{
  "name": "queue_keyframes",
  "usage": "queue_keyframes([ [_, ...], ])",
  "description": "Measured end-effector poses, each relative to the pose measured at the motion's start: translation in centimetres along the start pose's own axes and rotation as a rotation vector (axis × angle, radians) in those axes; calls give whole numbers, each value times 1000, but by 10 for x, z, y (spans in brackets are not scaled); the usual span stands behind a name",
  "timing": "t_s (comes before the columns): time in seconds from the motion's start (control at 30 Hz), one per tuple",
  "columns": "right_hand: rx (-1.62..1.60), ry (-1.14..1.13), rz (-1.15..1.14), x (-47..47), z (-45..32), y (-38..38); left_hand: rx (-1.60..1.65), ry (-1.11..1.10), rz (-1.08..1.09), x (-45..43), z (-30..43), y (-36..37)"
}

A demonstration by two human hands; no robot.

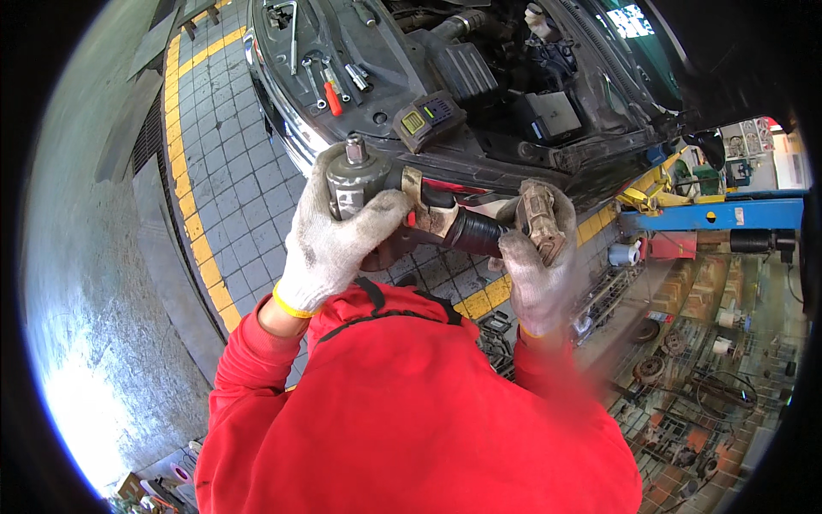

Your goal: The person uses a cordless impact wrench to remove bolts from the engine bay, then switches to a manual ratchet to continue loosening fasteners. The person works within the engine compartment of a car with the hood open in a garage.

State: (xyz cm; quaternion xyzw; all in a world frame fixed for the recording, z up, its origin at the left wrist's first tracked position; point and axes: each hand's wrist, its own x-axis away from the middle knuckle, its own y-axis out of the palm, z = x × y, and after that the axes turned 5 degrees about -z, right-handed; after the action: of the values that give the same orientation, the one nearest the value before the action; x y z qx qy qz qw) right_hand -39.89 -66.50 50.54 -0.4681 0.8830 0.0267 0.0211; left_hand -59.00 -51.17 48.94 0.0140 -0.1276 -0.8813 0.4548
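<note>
My left hand [324, 234], in a stained white knit glove, is wrapped round the head of a cordless impact wrench [361, 172]. Its square drive points up, away from my body. Black tape covers the wrench's handle [474, 230], which runs off to the right. At the handle's end, my gloved right hand [542, 276] grips a worn, dirty battery pack [541, 218]; whether it is fully seated cannot be told. Another battery pack [429, 121] with a yellow label rests on the car's front panel, just beyond the wrench.
Combination wrenches [313, 83], a red-handled screwdriver [332, 98], sockets [356, 77] and a bent bar handle [294, 45] lie on the front panel. The engine bay [462, 64] is exposed. A blue lift arm [713, 212] and parts racks [693, 385] stand right.
</note>
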Motion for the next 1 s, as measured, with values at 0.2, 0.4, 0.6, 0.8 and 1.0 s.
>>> queue_keyframes([
  [0.2,-17,-82,-125,-2,7,-10,57,-4,-56,-3,1,-8],
  [0.4,-96,47,-65,5,-23,4,55,106,-65,3,-5,-10],
  [0.6,278,-177,-30,6,-14,-1,114,27,-65,5,1,-4],
  [0.8,140,-107,-9,6,-7,7,-20,68,-94,-6,-15,-16],
  [1.0,-203,-4,-201,-3,-17,1,214,79,-32,-2,-35,-24],
])
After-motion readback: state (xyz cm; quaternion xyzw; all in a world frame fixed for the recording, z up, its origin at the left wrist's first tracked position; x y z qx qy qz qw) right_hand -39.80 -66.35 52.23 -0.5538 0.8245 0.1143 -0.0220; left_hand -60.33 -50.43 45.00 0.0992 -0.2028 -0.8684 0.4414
